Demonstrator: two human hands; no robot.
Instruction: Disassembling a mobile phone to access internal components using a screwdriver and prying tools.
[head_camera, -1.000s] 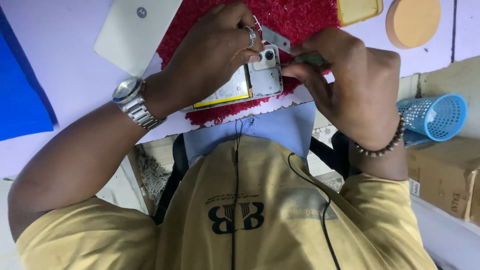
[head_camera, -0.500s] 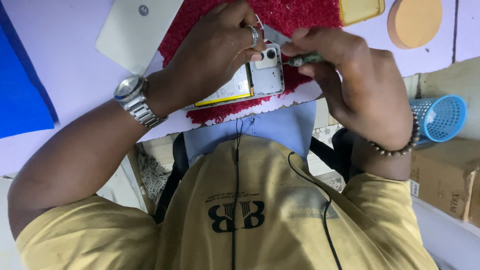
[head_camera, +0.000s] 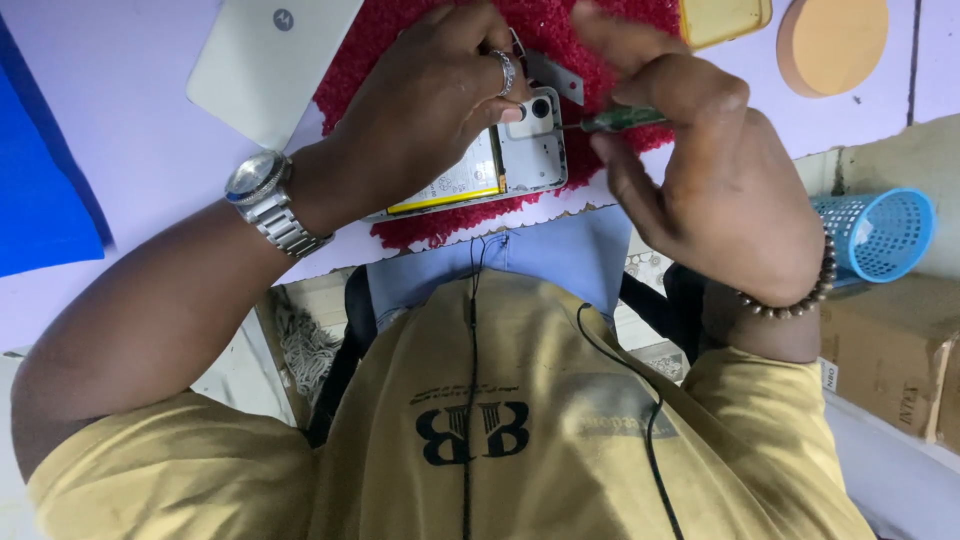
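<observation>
Pressed the opened smartphone (head_camera: 500, 165) flat with the left hand (head_camera: 430, 110), fingers closed over its top edge and a fingertip set just beside the camera block. Pinched a small green-handled screwdriver (head_camera: 620, 120) tight in the right hand (head_camera: 700, 190), shaft level, tip pointing at the camera end of the phone; could not tell whether the tip actually touched. Kept the phone lying back-off, battery showing, on the red fibre mat (head_camera: 600, 30) at the near edge of the bench. Had drawn the right hand back to the right over the last second, away from the phone's corner it had been crowding, so that the thin shaft now showed in the gap between the hands; judged from that, driver work at the camera corner was in hand and not finished. Left a small metal plate (head_camera: 555, 78) loose on the mat just above the phone. Further out: white back cover (head_camera: 270, 60), yellow phone case (head_camera: 725, 15), orange disc (head_camera: 830, 45), blue mesh basket (head_camera: 880, 235).
</observation>
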